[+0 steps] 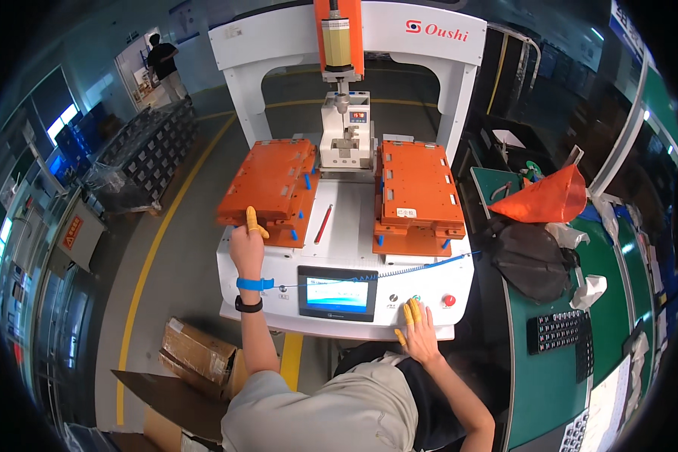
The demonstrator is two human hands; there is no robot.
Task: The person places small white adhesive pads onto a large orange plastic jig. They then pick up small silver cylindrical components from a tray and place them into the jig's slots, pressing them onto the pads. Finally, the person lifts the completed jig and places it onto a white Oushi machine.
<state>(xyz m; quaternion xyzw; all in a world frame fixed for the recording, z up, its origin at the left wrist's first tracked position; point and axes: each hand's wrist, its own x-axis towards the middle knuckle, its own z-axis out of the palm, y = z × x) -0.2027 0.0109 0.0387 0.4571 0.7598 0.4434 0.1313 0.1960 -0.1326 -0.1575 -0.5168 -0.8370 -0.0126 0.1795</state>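
My left hand [246, 239], with yellow finger cots, rests on the front edge of the left orange fixture plate [273, 186] of a white gantry machine [354, 45]. A blue wrist strap [255, 284] with a coiled cord and a black watch sit on that wrist. My right hand [418, 331], fingers apart and also wearing yellow cots, lies flat on the machine's front panel just below the round buttons, left of the red button [449, 300]. It holds nothing. A second orange fixture plate [416, 192] sits on the right. A touchscreen [337, 292] lies between my hands.
A red pen-like stick [323, 224] lies on the white deck between the plates. A green bench [557, 361] at right carries an orange bag [548, 197], a black bag, black trays and rags. Cardboard boxes [197, 354] sit on the floor lower left. A person stands far back left.
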